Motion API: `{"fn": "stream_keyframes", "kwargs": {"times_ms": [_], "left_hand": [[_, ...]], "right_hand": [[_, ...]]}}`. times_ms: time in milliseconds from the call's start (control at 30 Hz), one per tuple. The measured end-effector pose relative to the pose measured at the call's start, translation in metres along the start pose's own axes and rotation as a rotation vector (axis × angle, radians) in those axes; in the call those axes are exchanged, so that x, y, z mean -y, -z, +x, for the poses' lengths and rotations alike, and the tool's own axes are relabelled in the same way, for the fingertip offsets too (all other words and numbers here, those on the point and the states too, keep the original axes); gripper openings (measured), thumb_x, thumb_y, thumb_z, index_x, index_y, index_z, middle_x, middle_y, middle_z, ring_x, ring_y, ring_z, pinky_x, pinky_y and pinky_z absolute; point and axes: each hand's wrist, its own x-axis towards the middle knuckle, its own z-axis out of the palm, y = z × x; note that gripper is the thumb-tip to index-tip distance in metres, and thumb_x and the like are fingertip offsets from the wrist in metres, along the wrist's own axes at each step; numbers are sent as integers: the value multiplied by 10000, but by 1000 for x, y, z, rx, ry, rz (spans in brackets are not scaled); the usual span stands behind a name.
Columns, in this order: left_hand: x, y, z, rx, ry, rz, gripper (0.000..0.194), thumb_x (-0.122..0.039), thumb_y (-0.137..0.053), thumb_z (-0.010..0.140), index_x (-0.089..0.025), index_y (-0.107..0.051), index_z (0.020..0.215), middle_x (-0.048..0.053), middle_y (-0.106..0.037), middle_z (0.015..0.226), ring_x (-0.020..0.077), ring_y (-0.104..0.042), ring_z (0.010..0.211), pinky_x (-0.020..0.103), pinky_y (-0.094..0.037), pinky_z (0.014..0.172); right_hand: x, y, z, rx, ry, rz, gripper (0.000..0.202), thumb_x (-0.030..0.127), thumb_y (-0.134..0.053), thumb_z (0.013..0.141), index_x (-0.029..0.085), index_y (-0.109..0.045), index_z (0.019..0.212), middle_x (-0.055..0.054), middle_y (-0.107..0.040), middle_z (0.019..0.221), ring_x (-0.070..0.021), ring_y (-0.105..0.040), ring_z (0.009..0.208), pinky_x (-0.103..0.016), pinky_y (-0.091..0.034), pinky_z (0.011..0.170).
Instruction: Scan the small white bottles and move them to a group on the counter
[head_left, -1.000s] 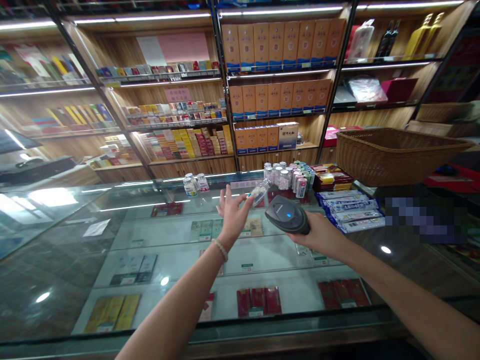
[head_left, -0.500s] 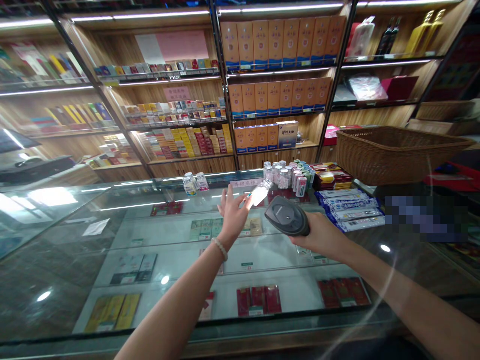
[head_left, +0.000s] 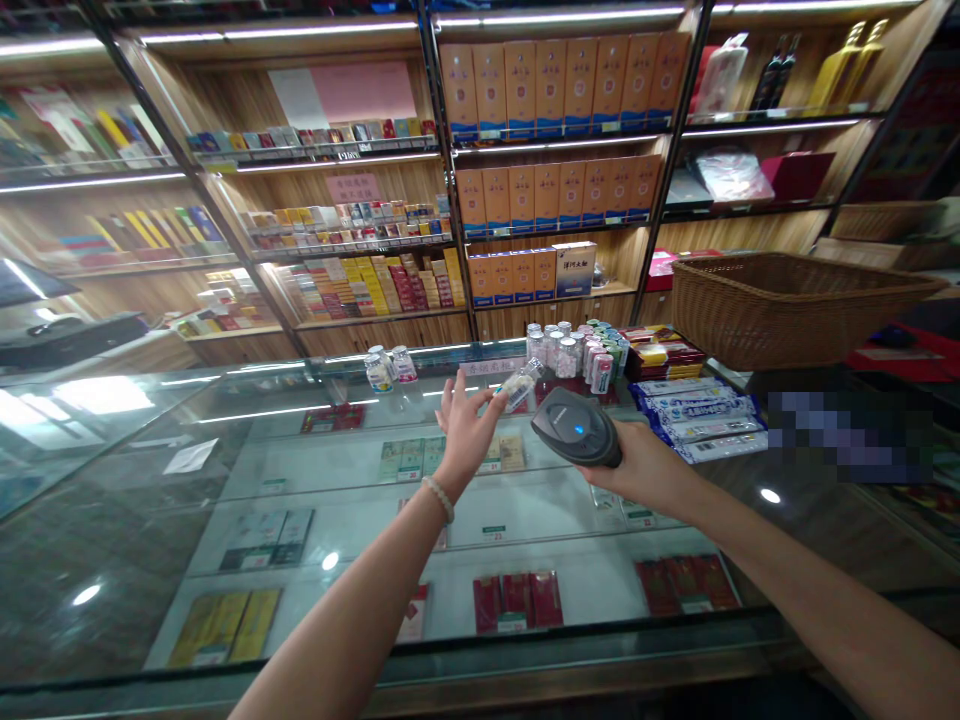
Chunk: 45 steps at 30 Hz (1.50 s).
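Pinched in my left hand [head_left: 471, 425] is a small clear bottle [head_left: 519, 388] with pale contents, tilted above the glass counter; my other fingers are spread. My right hand [head_left: 637, 465] wraps round the handle of a dark grey barcode scanner [head_left: 574, 430], its head pointing left toward the bottle. A blue light shows on top of the scanner. Bottle and scanner are close but apart. Just behind them stands a group of small bottles [head_left: 564, 355] with white lids and pinkish contents. A few similar bottles [head_left: 379, 372] stand to the left.
Beneath my arms is a glass display counter [head_left: 555, 520] with cigarette packs [head_left: 517, 600] inside. Blue-and-white packets [head_left: 709, 420] and a wicker basket [head_left: 795, 310] sit on the right. Shelves with orange boxes [head_left: 551, 85] line the back wall. A paper slip [head_left: 191, 456] lies at left.
The scanner's bright light on the bottle has gone out, and a blue light now shows on the scanner. Both hands have hardly moved.
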Motion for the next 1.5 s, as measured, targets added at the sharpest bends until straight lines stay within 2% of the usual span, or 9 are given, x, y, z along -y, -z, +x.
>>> {"fn": "stream_keyframes", "kwargs": {"times_ms": [233,500,767,933,1133,1500], "left_hand": [[1,-1,1,-11,-7,8,317,-515,-567,944,-281,-775,992,28,-254,1697,327,-131,1581,620,-69,1248],[0,-1,1,-5,-4,26,310,-486,-570,948,-261,-776,999,61,-251,1695,325,-134,1581,619,-79,1249],[2,0,1,0,-16,7,341,-517,-555,949,-265,-780,1000,46,-257,1695,334,-139,1578,608,-88,1254],[1,0,0,11,-13,9,343,-502,-542,960,-261,-776,1032,69,-243,1698,327,-134,1579,626,-93,1244],[-2,1,-1,10,-6,13,325,-491,-553,958,-262,-777,1014,60,-262,1691,319,-144,1580,615,-108,1249],[-3,1,1,12,7,-6,285,-425,-571,951,-254,-782,1036,67,-251,1693,331,-143,1579,622,-100,1249]], "right_hand": [[1,-1,0,-14,8,8,421,225,-727,678,193,-717,1097,-59,-797,935,-265,-732,871,-342,-539,755],[0,0,-1,-10,-10,18,347,241,-726,677,176,-729,1018,-64,-791,921,-260,-724,857,-340,-533,756],[-5,0,0,-2,1,13,322,277,-725,701,181,-719,1008,-64,-788,935,-267,-720,874,-344,-525,765],[-5,0,-1,-5,12,8,348,277,-721,704,184,-708,1039,-68,-787,959,-272,-721,893,-357,-530,791],[-2,2,-2,-31,42,-3,505,262,-726,690,193,-661,1186,-74,-781,1045,-280,-719,972,-370,-536,832],[-4,4,-4,-37,45,-47,504,287,-709,684,202,-659,1178,-68,-779,1039,-293,-719,965,-375,-527,820]]}}
